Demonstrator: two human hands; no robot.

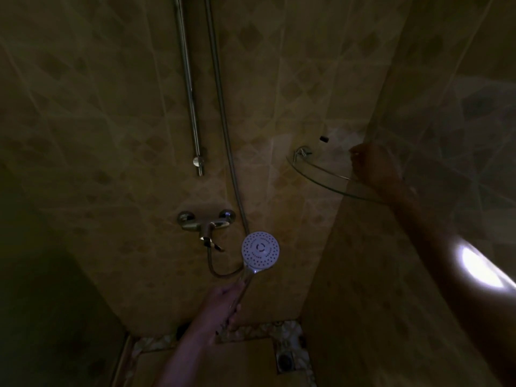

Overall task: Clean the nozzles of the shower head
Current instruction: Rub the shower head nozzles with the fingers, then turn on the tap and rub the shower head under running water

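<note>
A round white shower head (pixel 260 253) with rings of dark nozzles faces me, low in the middle of a dim tiled shower corner. My left hand (pixel 223 305) grips its chrome handle from below. A metal hose (pixel 220 107) loops from the handle up along the wall. My right hand (pixel 371 166) reaches to the glass corner shelf (pixel 315 171) at the right, fingers curled over the shelf's far part; whether it holds anything is too dark to tell.
A chrome mixer tap (pixel 206 220) sits on the wall just left of the shower head. A vertical slide rail (pixel 191 93) runs above it. A floor drain (pixel 284 358) lies below. Tiled walls close in on both sides.
</note>
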